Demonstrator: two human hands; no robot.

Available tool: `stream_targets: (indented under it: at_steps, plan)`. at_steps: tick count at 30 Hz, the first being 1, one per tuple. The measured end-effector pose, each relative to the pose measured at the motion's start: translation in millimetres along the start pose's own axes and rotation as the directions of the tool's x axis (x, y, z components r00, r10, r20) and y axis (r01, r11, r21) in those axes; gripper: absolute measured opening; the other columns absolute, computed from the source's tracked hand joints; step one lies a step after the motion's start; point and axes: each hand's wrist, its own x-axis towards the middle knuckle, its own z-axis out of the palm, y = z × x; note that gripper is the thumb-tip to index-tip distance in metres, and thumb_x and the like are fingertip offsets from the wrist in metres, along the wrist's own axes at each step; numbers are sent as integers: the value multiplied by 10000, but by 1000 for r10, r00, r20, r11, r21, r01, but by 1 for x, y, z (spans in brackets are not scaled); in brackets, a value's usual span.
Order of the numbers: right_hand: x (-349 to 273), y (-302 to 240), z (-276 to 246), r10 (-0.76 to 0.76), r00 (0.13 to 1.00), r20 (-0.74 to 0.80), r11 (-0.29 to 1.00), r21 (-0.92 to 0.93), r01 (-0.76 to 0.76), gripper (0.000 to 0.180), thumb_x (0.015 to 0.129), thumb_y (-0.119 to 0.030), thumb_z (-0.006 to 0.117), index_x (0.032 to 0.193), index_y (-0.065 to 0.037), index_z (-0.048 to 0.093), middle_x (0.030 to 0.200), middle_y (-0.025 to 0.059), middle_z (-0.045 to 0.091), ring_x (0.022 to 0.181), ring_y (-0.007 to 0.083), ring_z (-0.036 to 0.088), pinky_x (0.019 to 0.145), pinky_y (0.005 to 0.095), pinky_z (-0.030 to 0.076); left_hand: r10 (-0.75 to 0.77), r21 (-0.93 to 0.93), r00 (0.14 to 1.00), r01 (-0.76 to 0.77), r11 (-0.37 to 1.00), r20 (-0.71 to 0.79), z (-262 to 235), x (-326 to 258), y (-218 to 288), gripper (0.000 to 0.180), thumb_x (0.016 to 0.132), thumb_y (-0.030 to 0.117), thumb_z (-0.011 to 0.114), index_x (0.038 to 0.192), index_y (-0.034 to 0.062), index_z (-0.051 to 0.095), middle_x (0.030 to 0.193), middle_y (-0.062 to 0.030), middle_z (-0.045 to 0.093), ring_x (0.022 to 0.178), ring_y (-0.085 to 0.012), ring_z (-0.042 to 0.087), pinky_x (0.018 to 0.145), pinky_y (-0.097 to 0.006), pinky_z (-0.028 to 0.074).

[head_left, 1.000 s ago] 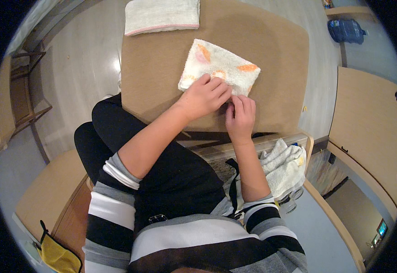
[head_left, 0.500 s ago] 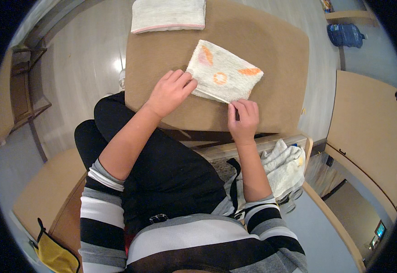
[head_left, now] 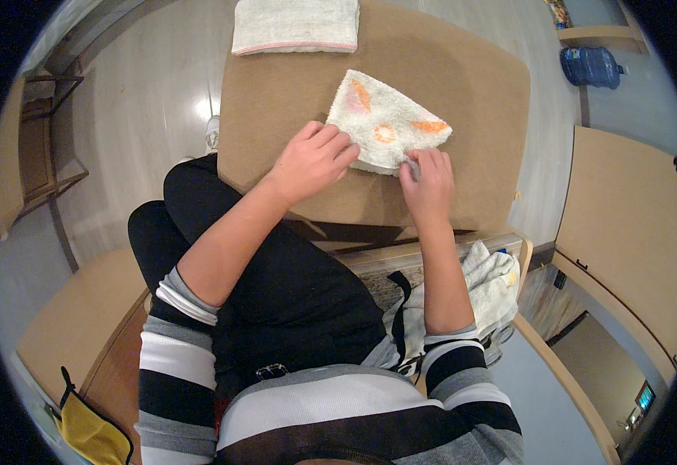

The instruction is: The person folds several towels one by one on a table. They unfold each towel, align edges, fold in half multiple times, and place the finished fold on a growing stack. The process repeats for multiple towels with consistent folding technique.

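Note:
A small folded white towel (head_left: 377, 108) with orange and pink patches lies on the brown tabletop (head_left: 276, 93), tilted with its near edge toward me. My left hand (head_left: 315, 159) is closed on its near left corner, fingers curled over the cloth. At the near right corner, my right hand (head_left: 429, 180) pinches the edge between thumb and fingers, and the cloth bunches there. Both palms face down, and they partly hide the corners. Farther off, a folded white towel (head_left: 296, 27) with a thin reddish stripe rests at the table's far left edge.
A crumpled white towel (head_left: 487, 280) lies beside my right forearm on a wooden-framed seat. A yellow cloth (head_left: 98, 426) with dark trim is at lower left. On the floor at far right lies a blue water jug (head_left: 590, 67). My crossed legs (head_left: 284, 302) are beneath my forearms.
Both hands have moved a little inward and the right one slightly away from me. The towel's near edge is drawn in and bunched, so the towel looks narrower there.

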Motion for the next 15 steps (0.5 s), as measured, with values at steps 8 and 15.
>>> stream_targets:
  at_steps: [8, 15]
  plan:
    - [-9, 10, 7, 135, 986, -100, 986, 109, -124, 216, 710, -43, 721, 873, -60, 581, 876, 107, 586, 838, 309, 586, 710, 407, 492, -54, 5, 991, 53, 999, 119, 8, 2, 5, 277, 691, 171, 690, 950, 114, 611, 930, -11, 561, 904, -185, 547, 795, -339, 435]
    - [-23, 2, -3, -116, 989, -91, 990, 71, 122, 260, 728, -2, 723, 963, -44, 619, 955, 128, 608, 881, 309, 599, 772, 382, 503, -73, -21, 997, 73, 997, -31, 27, 23, 17, 307, 674, 176, 683, 970, 120, 628, 982, -5, 587, 936, -179, 551, 831, -337, 430]
